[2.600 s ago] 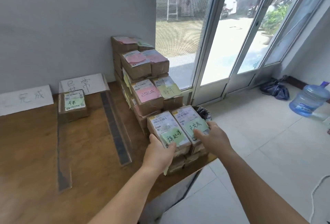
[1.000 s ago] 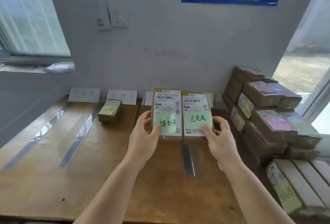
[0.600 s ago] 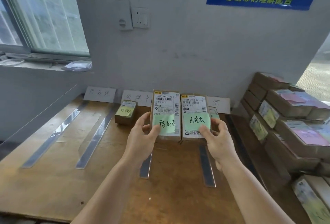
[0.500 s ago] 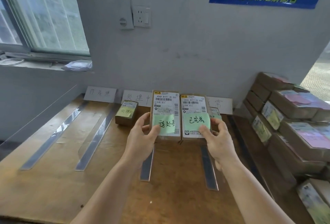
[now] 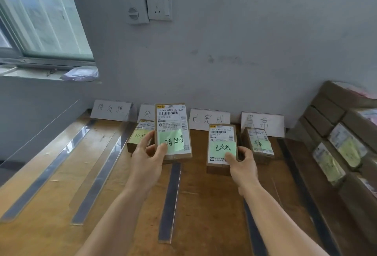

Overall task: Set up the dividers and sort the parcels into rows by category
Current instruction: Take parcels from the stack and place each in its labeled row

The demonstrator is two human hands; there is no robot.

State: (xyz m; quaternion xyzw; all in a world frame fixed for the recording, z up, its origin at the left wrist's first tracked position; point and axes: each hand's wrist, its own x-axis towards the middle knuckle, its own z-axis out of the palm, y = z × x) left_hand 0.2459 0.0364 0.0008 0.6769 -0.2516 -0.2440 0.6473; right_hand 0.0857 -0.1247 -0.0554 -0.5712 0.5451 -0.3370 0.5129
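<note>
My left hand (image 5: 147,160) grips a brown parcel with a green note (image 5: 173,127), held tilted up above the table. My right hand (image 5: 242,164) holds a second green-note parcel (image 5: 221,145), low in the row in front of the third label card (image 5: 210,119); whether it touches the table I cannot tell. Clear dividers (image 5: 170,200) lie along the wooden table (image 5: 208,204), splitting it into rows. One parcel with a yellow note (image 5: 138,135) sits in the second row, another with a green note (image 5: 259,143) in the fourth.
White label cards (image 5: 111,110) lean against the grey wall at the head of each row. A tall stack of taped parcels (image 5: 342,139) fills the table's right end. A window and sill are at the left, a wall socket (image 5: 159,4) above.
Both parcels came off the stack at the right and were held side by side. Now my right hand has lowered its parcel into the third row, away from the left one.
</note>
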